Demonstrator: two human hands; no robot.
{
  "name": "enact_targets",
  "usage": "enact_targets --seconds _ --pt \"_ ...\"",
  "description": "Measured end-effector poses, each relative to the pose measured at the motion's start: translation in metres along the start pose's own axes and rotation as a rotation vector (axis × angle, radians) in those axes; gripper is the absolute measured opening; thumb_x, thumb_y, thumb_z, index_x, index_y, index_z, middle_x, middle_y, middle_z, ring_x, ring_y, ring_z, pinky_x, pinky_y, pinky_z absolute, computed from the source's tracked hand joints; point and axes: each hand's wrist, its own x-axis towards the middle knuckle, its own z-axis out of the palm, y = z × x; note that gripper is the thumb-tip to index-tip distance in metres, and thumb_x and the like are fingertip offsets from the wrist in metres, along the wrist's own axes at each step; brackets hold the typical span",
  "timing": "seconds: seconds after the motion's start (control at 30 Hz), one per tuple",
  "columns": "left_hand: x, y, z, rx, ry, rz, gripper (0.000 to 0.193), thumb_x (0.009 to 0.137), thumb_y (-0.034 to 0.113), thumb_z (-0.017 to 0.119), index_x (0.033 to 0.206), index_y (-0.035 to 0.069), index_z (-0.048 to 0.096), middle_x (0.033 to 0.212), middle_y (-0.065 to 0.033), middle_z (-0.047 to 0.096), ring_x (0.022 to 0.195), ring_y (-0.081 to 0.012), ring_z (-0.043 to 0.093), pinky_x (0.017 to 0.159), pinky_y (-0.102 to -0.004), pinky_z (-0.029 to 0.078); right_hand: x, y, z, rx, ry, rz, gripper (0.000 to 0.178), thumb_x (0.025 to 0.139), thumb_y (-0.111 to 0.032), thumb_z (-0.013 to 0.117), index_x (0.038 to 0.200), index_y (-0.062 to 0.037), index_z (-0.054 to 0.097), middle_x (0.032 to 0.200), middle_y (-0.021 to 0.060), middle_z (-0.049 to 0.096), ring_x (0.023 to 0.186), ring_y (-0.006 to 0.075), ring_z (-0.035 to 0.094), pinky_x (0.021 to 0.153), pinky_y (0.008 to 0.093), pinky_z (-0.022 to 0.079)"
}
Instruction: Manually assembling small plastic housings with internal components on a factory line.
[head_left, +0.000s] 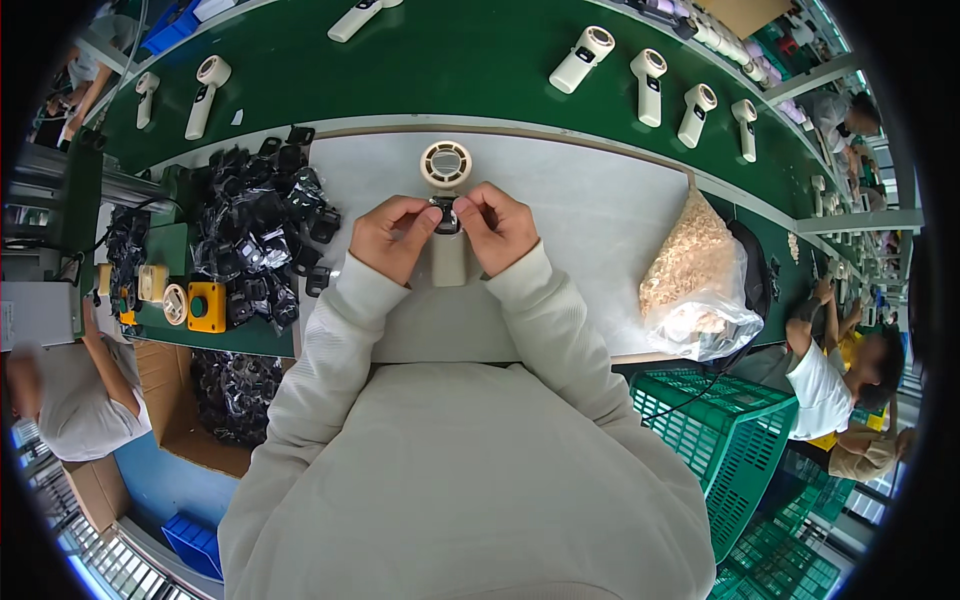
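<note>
A cream handheld fan (449, 264) lies on the pale work surface in front of me, its round head pointing away and its handle toward me. My left hand (392, 238) and my right hand (498, 230) meet from either side at its neck. Thumb and forefinger of each are pinched at the edges of a small black panel piece (446, 216) over the upper handle. The fingertips partly cover that piece, so how it sits in the handle cannot be made out. Left of my hands is a heap of black plastic parts (255, 215), many in clear wrapping.
More cream fans (582, 62) lie along the green belt (400, 90) beyond the work surface. At right stands a clear bag of small beige pieces (690, 260), above green crates (735, 440). A yellow button box (207, 307) and a cardboard box (160, 390) are at left. People sit on both sides.
</note>
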Motion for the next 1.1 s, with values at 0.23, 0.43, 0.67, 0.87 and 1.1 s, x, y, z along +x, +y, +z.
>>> enact_targets --seconds 0.23,0.43,0.67,0.87,1.1 --pt "0.003 0.001 0.006 0.728 0.091 0.252 0.021 0.085 0.021 0.065 0.1 0.007 0.067 0.081 -0.0059 0.064 0.072 -0.0229 0.057 0.067 -0.034 0.044 0.002 0.007 0.004 -0.279 0.106 -0.102 0.011 0.084 -0.012 0.065 0.08 -0.0068 0.056 0.059 0.0051 0.057 0.049 0.0229 0.049 0.049 0.0341 0.042" --pt "0.003 -0.014 0.015 0.843 0.081 0.222 0.028 0.091 0.031 0.053 0.105 0.01 0.064 0.089 -0.0081 0.065 0.082 -0.0303 0.057 0.074 -0.0399 0.04 -0.002 0.0 0.01 -0.511 0.044 -0.186 0.018 0.093 -0.013 0.056 0.11 -0.0081 0.058 0.071 0.0063 0.062 0.059 0.0215 0.054 0.058 0.0309 0.046" --pt "0.006 -0.003 0.02 0.127 0.038 0.275 0.036 0.09 0.007 0.055 0.126 0.006 0.051 0.105 -0.012 0.056 0.081 -0.0263 0.055 0.074 -0.0319 0.046 0.005 0.003 0.006 0.152 -0.084 -0.166 0.034 0.094 -0.004 0.044 0.128 -0.0014 0.045 0.114 0.0126 0.055 0.097 0.0216 0.054 0.089 0.031 0.044" --pt "0.007 0.009 0.01 0.061 0.0 0.332 0.037 0.09 0.006 0.055 0.127 0.006 0.051 0.102 -0.0097 0.054 0.082 -0.0221 0.051 0.072 -0.0293 0.043 0.005 -0.01 0.003 0.151 -0.119 -0.207 0.035 0.094 -0.003 0.045 0.129 -0.0001 0.046 0.118 0.0124 0.055 0.101 0.0206 0.054 0.093 0.0305 0.043" --pt "0.018 0.022 0.0 -0.003 0.029 0.402 0.031 0.087 0.007 0.059 0.118 0.008 0.059 0.099 -0.0072 0.054 0.082 -0.0221 0.051 0.073 -0.0304 0.044 0.012 -0.003 0.007 0.352 -0.09 -0.058 0.039 0.097 -0.008 0.049 0.135 0.0007 0.044 0.128 0.0144 0.054 0.11 0.0195 0.054 0.093 0.0294 0.043"
